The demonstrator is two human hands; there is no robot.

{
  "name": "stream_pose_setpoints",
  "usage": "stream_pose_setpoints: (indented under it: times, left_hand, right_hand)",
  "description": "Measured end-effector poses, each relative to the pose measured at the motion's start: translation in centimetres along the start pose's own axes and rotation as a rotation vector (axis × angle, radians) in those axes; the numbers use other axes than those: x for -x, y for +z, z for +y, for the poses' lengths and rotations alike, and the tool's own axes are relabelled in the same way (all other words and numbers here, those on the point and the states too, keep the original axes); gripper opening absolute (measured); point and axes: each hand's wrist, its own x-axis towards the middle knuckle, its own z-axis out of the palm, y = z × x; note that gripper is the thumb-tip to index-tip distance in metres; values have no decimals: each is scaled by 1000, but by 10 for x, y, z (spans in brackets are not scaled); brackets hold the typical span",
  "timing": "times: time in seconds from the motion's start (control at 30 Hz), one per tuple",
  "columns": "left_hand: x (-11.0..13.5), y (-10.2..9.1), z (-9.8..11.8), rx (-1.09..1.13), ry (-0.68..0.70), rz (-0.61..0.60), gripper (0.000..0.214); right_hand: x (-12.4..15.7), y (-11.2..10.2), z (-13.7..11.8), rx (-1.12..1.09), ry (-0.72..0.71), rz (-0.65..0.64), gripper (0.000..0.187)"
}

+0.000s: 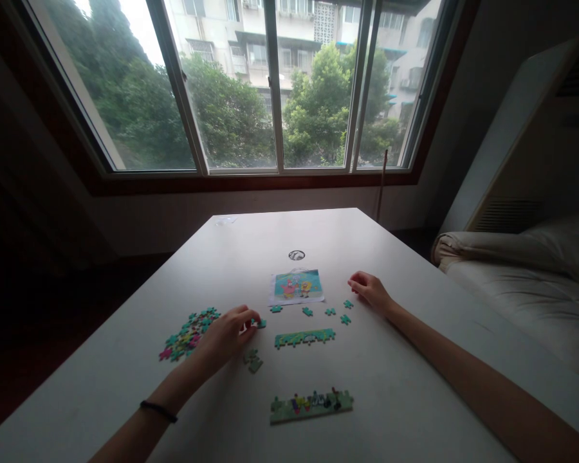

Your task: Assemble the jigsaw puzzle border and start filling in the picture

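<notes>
My left hand [232, 329] pinches a teal puzzle piece [261, 324] at the table surface, left of a joined puzzle strip [305, 338]. My right hand [369, 290] rests at the right of the picture sheet [296, 285], its fingers curled together; whether anything is between them is hidden. Several loose teal pieces [330, 312] lie between the sheet and the strip. A second joined strip [311, 406], greenish with small figures, is nearer to me. Two or so green pieces [255, 363] lie just below my left hand.
A pile of mixed puzzle pieces [193, 331] spreads on the left, partly behind my left forearm. A round black-and-white disc [296, 255] lies beyond the sheet on the white table [390, 399]. A clear item [225, 220] sits at the far left corner. A pale sofa [525, 283] stands at right.
</notes>
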Motion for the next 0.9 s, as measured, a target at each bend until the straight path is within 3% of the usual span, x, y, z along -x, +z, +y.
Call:
stream_pose_setpoints:
  times: [0.17,0.33,0.43,0.57,0.7,0.9]
  left_hand:
    - [1,-1,11,-58,15,42,20]
    - [7,4,46,-45,140,93,21]
    - [14,9,69,26,234,15,25]
    - [25,11,88,91,308,-180,42]
    - [30,12,90,145,364,-363,64]
    - [28,12,88,154,363,-417,69]
  right_hand:
    - [-1,-5,-5,165,-82,-126,25]
    - [-1,-7,-10,136,-131,-296,27]
    - [-1,-10,-13,151,-148,-383,29]
    - [-4,-19,-12,228,-151,-407,25]
    - [-5,-25,-10,251,-130,-432,23]
    - [-4,-22,-9,260,-121,-450,18]
